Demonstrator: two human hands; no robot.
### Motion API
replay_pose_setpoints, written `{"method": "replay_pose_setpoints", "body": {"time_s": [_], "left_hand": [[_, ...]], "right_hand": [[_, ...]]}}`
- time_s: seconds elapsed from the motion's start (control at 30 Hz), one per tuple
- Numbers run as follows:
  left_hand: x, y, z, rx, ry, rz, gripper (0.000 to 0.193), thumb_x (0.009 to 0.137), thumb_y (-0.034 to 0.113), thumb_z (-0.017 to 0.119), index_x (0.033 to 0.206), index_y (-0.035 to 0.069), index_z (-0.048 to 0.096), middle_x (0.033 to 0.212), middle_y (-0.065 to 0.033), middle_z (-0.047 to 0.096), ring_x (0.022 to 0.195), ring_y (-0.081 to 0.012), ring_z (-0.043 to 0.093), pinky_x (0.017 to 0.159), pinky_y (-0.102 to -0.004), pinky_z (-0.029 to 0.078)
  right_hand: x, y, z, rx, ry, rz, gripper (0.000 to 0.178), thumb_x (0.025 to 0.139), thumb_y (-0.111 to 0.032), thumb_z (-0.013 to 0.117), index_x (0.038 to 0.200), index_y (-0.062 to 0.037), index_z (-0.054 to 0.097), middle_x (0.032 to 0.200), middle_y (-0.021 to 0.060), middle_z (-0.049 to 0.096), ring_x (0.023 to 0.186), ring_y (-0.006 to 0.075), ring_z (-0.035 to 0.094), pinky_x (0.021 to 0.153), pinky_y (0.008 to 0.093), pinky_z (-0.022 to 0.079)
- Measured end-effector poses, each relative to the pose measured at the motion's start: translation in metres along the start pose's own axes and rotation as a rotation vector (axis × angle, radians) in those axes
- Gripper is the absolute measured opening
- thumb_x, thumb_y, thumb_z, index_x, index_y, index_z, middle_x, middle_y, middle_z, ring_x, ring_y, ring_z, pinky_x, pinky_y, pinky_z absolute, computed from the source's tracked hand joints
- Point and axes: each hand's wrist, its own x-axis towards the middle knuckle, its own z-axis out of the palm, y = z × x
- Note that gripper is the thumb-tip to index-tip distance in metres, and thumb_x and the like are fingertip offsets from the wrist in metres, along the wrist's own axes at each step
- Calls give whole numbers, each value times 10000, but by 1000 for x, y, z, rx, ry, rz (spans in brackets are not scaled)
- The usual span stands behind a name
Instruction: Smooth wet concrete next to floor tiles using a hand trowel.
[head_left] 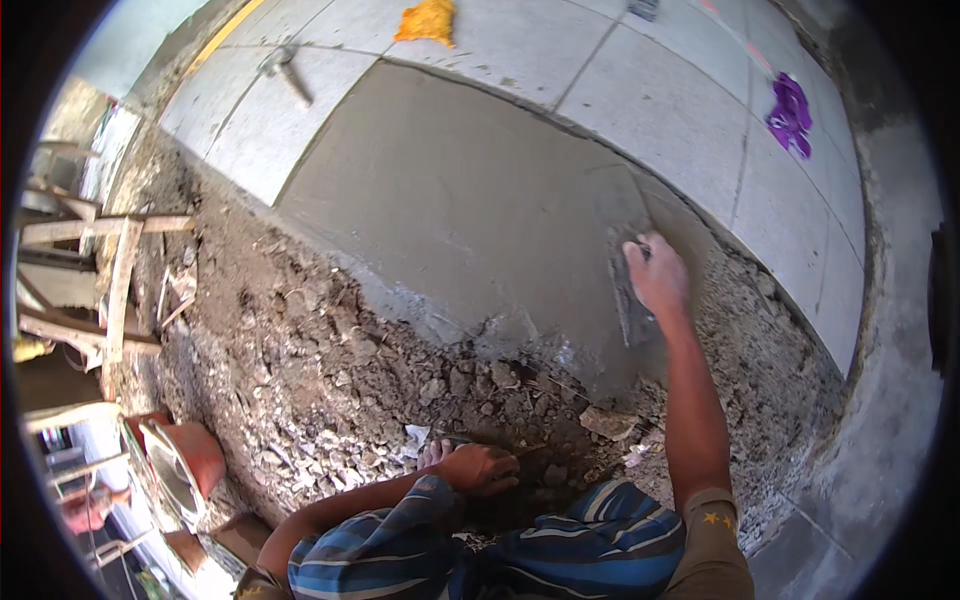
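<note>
My right hand (660,275) is closed around the handle of a plastering trowel (624,305), whose long flat blade lies on wet grey mortar (450,180). The mortar forms a smooth layer beside the laid pale tiles, and the trowel is at its right part. Near my left knee, my left hand (484,470) hangs loosely with bent fingers, and nothing shows in it. Just below it and to its left, toes (435,453) show. Loose soil and rubble (330,370) lie between my legs and the mortar's near edge.
A hammer (288,76) lies on the pale tiles (650,85) at the far left. Farther back are a crumpled orange-yellow bag (427,22) and a purple item (790,115). Wooden frames (120,280) and an orange bucket (195,455) stand left. A grey wall (900,290) bounds the right.
</note>
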Motion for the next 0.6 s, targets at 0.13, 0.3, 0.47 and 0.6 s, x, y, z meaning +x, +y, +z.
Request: {"method": "replay_pose_setpoints", "body": {"time_s": [0.13,0.3,0.47,0.6], "left_hand": [[1,-5,4,30,-49,-14,292,979,359,669,1089,90,657,930,-161,703,772,-394,696,623,-494,561],[-2,-14,11,32,-72,-8,296,974,372,672,1096,104,646,932,-148,705,753,-392,696,608,-494,559],[1,-5,4,59,-105,-17,270,969,371,679,1077,124,666,953,-140,714,781,-378,705,629,-489,569],[1,-8,9,35,-95,-69,248,965,365,685,1060,136,699,953,-132,719,809,-368,713,655,-475,579]], "right_hand": [[10,-11,5,-5,6,44,471,985,-407,595,1269,-36,660,1225,246,701,1156,441,658,992,507,519],[0,-64,27,59,-171,-108,477,972,-416,609,1250,-34,678,1207,232,715,1133,410,681,989,478,529],[-6,-129,69,-234,-394,-527,360,980,-363,580,1094,-38,684,969,242,744,859,430,738,779,564,585],[-3,-156,74,-93,-268,-384,292,955,-270,579,1078,-22,671,949,235,753,849,386,756,753,533,601]]}}
